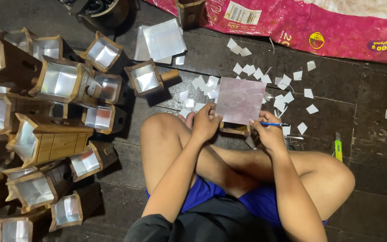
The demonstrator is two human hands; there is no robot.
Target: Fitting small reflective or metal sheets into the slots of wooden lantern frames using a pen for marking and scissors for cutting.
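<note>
1. Dark plank floor (372,179): underlies everything; seated cross-legged on it, bare knees out to both sides, blue shorts.
2. Pink printed sack (319,27): across the top right edge, lying flat, partly cut off by the frame.
3. Heap of wooden box housings (50,139): fills the left side, each lined with shiny foil, tumbled against one another at all angles; nearest ones just beside the left knee.
4. Single foil-lined wooden box with a peg handle (146,78): apart from the heap, just ahead of the left knee.
5. Stack of cut foil sheets (162,40): top centre, lying flat behind that box.
6. Square reflective sheet (240,101): held up above the shins, between both hands; hides part of the scraps and most of a small wooden piece (234,130) under its lower edge.
7. Left hand (204,121): fingers curled, pinching the sheet's lower left edge.
8. Right hand (269,132): closed around a blue pen (274,124) lying crosswise, thumb against the sheet's lower right corner.
9. Yellow-green utility knife (338,148): on the floor, just beyond the right knee.
10. White paper offcuts (287,96): small squares scattered around and behind the sheet.
</note>
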